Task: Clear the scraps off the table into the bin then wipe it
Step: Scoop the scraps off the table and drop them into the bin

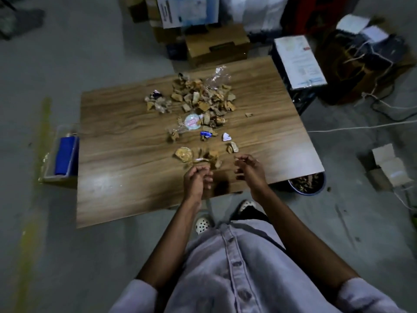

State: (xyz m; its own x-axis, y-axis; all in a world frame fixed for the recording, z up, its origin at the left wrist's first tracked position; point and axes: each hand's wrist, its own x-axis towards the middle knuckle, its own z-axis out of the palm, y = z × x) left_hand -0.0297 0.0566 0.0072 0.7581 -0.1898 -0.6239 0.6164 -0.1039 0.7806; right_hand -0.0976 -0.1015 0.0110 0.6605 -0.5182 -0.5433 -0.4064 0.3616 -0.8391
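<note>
**Scraps mostly on the table, some binned, no wiping yet**

Head view: the scraps (203, 98) lie in a loose brown heap of torn bits and clear wrapper on the far middle of the wooden table (126, 177). Smaller bunches trail from it toward the near edge, among them a round white label, a few blue-and-white wrappers and a near bunch (191, 155) just beyond the hands. One stray bit sits apart to the right of the heap.

The bin (308, 193) stands on the floor, tucked partly under the near right corner of the table, and it already holds brownish scraps. So the clearing has started, but I judge that most of it is left.

The left hand (196, 179) hovers at the near bunch with its fingers curled inward. The right hand (250, 169) is just beside it, to the right, with its fingers also curled. Blur hides whether either hand grips a scrap.

No cloth shows on the table or in either hand, so the wipe is not begun. At the left edge of the table a clear tray (48, 175) holds a blue object (65, 154) that I cannot identify.
</note>
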